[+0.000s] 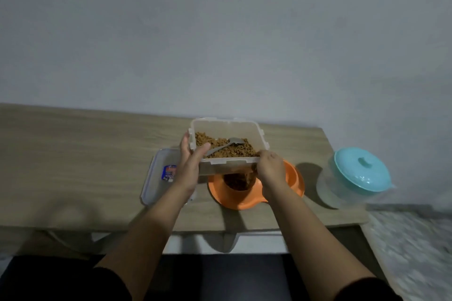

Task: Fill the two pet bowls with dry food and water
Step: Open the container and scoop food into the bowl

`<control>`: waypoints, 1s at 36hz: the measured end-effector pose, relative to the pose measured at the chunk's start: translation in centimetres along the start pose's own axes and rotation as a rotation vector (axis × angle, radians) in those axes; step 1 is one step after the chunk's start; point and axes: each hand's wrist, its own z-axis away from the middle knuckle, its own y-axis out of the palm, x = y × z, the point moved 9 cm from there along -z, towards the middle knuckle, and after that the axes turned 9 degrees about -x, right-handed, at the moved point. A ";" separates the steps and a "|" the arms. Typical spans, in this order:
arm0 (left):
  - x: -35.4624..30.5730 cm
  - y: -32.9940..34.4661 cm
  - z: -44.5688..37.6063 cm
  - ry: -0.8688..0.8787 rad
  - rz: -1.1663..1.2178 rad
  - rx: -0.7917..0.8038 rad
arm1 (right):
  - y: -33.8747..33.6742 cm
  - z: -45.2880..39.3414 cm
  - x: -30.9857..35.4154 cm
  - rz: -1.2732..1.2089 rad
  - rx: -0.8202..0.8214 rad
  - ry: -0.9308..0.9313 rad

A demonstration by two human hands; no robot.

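Container (227,129) held between left hand (189,166) and right hand (270,166).

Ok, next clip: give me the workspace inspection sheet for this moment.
Surface: wooden table, against a grey wall.
Job's things: clear food container of kibble, tilted over the orange bowl; kibble already in the bowl; metal spoon lying in the container. Second bowl not identifiable.
Clutter: container lid flat at left; clear vessel with teal lid at right.
Hands: left hand and right hand grip the container's near corners.
Cables: nothing seen.
Surroundings: pale speckled floor at right.
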 end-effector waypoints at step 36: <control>7.8 11.6 -18.0 -0.033 -0.687 0.085 | 2.8 -19.2 -1.1 0.246 -0.077 0.039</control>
